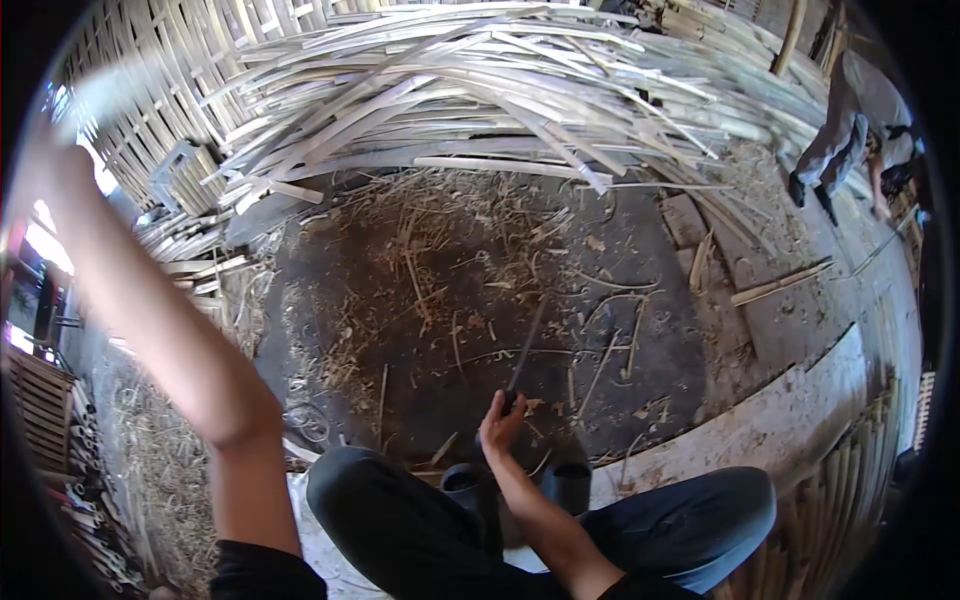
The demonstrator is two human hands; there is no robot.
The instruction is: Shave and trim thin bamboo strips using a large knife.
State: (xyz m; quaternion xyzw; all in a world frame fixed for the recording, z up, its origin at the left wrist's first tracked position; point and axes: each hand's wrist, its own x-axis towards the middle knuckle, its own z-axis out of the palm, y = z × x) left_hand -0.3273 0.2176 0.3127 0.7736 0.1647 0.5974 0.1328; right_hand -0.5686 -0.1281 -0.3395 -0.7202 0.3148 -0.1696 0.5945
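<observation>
My right hand [501,428] is closed around the dark handle of a knife [528,345], just in front of my knees. Its long thin blade points away from me over the dark ground sheet [330,235]. My left arm stretches up to the far left, with my left hand [50,170] raised near the picture's rim and smeared by motion. Beside that hand is a pale, blurred shape [112,92]; I cannot tell what it is or whether the hand holds it. Shavings and thin strips [410,265] lie scattered over the sheet.
A large heap of split bamboo strips [430,110] spans the far side. A woven bamboo wall [150,110] stands at the back left. At the far right another person [850,130] bends over. A pale board [760,415] runs along the near right, beside bamboo poles [850,500].
</observation>
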